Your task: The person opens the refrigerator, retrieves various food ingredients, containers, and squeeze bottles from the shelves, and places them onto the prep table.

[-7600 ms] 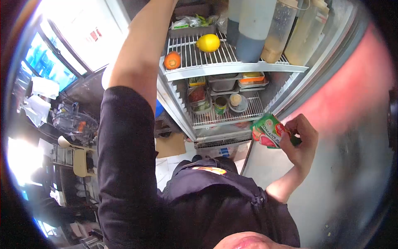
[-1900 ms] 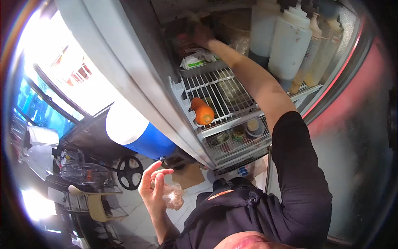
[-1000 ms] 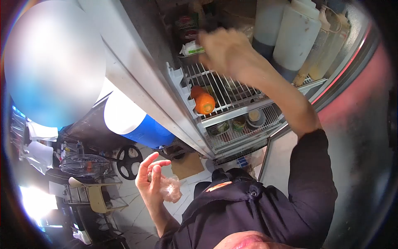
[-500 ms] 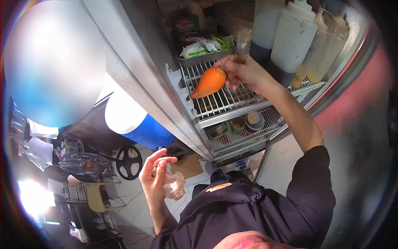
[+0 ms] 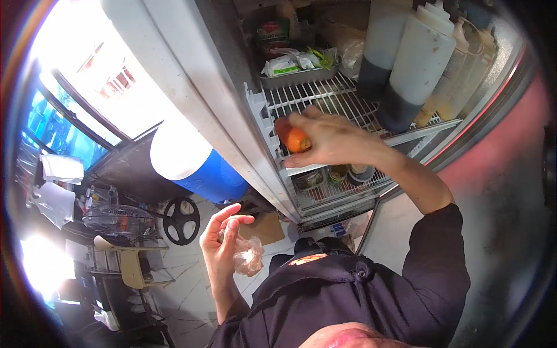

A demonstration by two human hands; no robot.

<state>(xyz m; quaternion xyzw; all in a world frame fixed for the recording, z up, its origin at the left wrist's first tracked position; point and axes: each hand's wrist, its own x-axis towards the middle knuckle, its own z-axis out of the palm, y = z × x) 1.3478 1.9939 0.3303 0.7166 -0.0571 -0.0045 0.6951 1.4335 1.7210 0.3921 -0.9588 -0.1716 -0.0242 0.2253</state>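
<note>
Inside the fridge, my right hand [image 5: 333, 139] curls around an orange carrot [image 5: 297, 140] at the left front of the upper wire shelf [image 5: 307, 97]. Its cut stem end faces me, and the fingers hide part of it; whether it rests on the wires I cannot tell. Lower down on the left, my left hand [image 5: 223, 239] is closed on a crumpled clear plastic bag [image 5: 248, 257], outside the fridge.
A metal tray [image 5: 299, 77] with packets stands at the shelf's back. Large squeeze bottles [image 5: 419, 64] stand to the right. Small containers [image 5: 337, 174] sit on the lower shelf. A blue and white drum [image 5: 212, 177] stands left of the fridge frame [image 5: 223, 110].
My right hand has moved down and left with the carrot, turning it so its stem end faces me. My left hand keeps the plastic bag. The view has shifted slightly.
</note>
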